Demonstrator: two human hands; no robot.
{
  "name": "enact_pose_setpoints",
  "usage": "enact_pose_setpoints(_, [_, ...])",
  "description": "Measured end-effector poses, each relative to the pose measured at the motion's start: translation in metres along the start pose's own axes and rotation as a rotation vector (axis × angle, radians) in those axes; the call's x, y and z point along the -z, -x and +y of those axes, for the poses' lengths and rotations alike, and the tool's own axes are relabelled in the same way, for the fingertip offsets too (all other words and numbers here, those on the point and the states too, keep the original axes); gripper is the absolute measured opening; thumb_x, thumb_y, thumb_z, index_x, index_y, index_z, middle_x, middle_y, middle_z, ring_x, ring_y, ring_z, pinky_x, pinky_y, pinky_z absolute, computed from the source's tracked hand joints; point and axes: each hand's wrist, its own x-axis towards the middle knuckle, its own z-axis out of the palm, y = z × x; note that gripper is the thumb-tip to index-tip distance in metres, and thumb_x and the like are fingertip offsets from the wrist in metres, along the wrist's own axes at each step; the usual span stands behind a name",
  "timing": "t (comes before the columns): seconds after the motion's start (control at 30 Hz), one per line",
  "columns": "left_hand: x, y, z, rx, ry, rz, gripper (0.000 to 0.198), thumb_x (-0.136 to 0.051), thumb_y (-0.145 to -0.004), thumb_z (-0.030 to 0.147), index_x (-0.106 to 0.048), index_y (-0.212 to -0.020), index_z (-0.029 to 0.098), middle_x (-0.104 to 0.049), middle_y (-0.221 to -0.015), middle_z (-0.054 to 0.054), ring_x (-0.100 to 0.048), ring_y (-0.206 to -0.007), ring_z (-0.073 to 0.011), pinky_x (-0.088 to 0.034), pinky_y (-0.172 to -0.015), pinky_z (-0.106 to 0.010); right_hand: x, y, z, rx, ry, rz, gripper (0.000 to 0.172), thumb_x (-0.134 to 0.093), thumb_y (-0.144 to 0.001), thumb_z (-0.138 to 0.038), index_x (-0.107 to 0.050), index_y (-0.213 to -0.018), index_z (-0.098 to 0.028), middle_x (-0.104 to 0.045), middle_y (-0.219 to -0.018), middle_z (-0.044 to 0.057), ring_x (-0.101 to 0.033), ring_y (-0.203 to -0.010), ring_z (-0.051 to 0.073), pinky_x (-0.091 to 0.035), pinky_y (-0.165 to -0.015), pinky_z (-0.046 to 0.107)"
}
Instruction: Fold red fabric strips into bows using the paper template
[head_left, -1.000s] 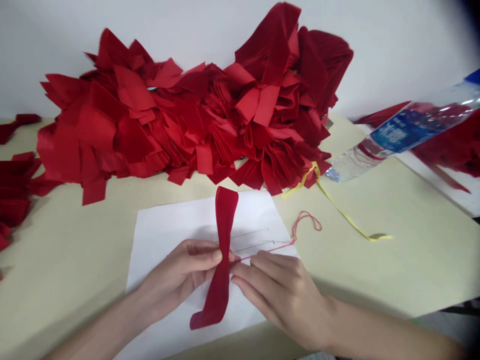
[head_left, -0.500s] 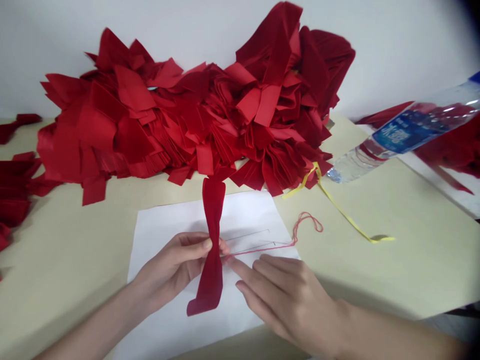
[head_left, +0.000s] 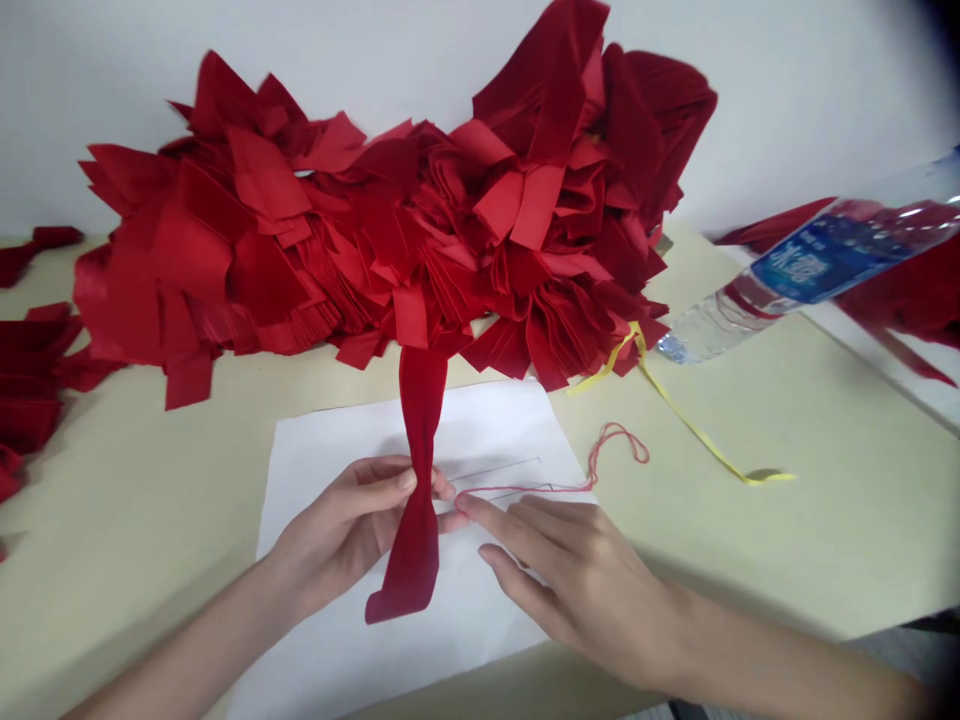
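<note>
My left hand (head_left: 360, 520) pinches a dark red velvet ribbon strip (head_left: 412, 560) at its gathered middle, above a white sheet of paper (head_left: 322, 650). The strip hangs upright, its lower end bent to the left. A thin red thread (head_left: 510, 489) runs from beside the left fingers across the sheet to a loose loop on its right. My right hand (head_left: 577, 580) has its index finger stretched out, the tip against the curved thread; the thumb stands apart and the other fingers are bent. The left fingertips behind the strip are partly hidden.
A big heap of folded red ribbon pieces (head_left: 360, 230) lies along the wall. More red pieces (head_left: 30, 380) are at the left. A tilted water bottle (head_left: 802, 260) and a yellow ribbon (head_left: 690, 425) are on the right. Thin lines are drawn on the paper.
My left hand and the ribbon strip have shifted slightly left and up. The thread near my right fingertip, straight before, now curves around it. The right thumb and index finger are farther apart.
</note>
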Motion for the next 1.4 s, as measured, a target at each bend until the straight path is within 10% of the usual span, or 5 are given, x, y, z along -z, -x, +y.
enact_pose_setpoints(0.6, [-0.004, -0.001, -0.004, -0.007, -0.146, -0.038, 0.013, -0.061, -0.081, 0.018, -0.073, -0.082, 0.013, -0.07, -0.082, -0.005, -0.06, -0.082, -0.0158, -0.045, -0.08, -0.024, 0.002, -0.021, 0.002, -0.217, -0.24, 0.028, 0.012, -0.054, -0.087, -0.026, -0.062, -0.081, -0.019, -0.06, -0.065, -0.004, -0.052, -0.054, 0.007, -0.039, -0.053, 0.02])
enact_pose_setpoints(0.83, [-0.002, 0.001, -0.005, -0.006, -0.204, -0.056, 0.01, -0.067, -0.077, 0.02, -0.074, -0.082, 0.016, -0.071, -0.083, -0.005, -0.061, -0.081, -0.0161, -0.045, -0.079, -0.024, 0.009, -0.033, 0.006, -0.404, -0.546, -0.067, 0.039, -0.065, -0.077, -0.026, -0.047, -0.112, -0.022, -0.059, -0.105, 0.002, -0.056, -0.082, 0.011, -0.048, -0.065, 0.022])
enact_pose_setpoints(0.93, [-0.003, 0.001, -0.005, -0.004, -0.205, -0.055, 0.011, -0.066, -0.078, 0.02, -0.074, -0.083, 0.016, -0.071, -0.081, -0.006, -0.061, -0.081, -0.0165, -0.044, -0.08, -0.024, 0.009, -0.035, 0.009, -0.388, -0.699, -0.194, 0.014, -0.06, -0.082, -0.025, -0.059, -0.096, -0.021, -0.064, -0.087, -0.001, -0.055, -0.068, 0.008, -0.046, -0.061, 0.02])
enact_pose_setpoints(1.4, [-0.013, 0.001, -0.007, -0.067, -0.166, 0.232, 0.005, -0.072, -0.072, 0.022, -0.073, -0.073, 0.017, -0.067, -0.066, -0.001, -0.056, -0.064, -0.0119, -0.044, -0.068, -0.022, 0.033, -0.052, 0.001, -0.447, -1.035, -0.088, 0.01, -0.059, -0.082, -0.022, -0.064, -0.077, -0.014, -0.06, -0.066, -0.002, -0.05, -0.056, 0.005, -0.043, -0.052, 0.017])
